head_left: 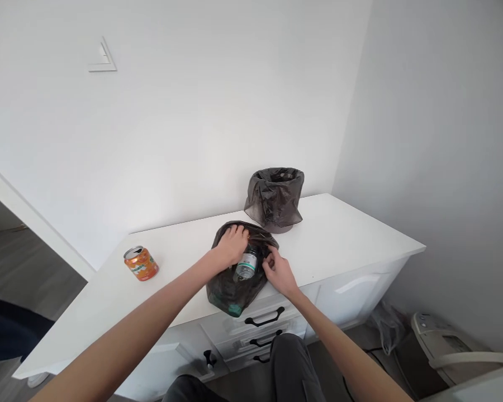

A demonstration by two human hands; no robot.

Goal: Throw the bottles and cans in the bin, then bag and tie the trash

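A dark translucent plastic bag [230, 287] lies bunched near the front edge of the white cabinet top. Green items [233, 309] show through its lower end. In the bag's opening sits a clear plastic bottle [246, 266] with a white and green label, tilted. My left hand [233, 244] is closed on the bag's far rim, right beside the bottle; its thumb is hidden. On the other side my right hand [278, 271] pinches the bag's right edge, fingers curled. An orange soda can [141, 263], its top opened, stands upright to the left, apart from both hands.
Behind the bag stands a bin [274, 195] lined with a dark bag, near the wall. The cabinet [352, 234] has drawers with black handles below. A beige appliance [438, 340] stands on the floor at right. Another person's dark-clothed leg [12, 326] shows at left.
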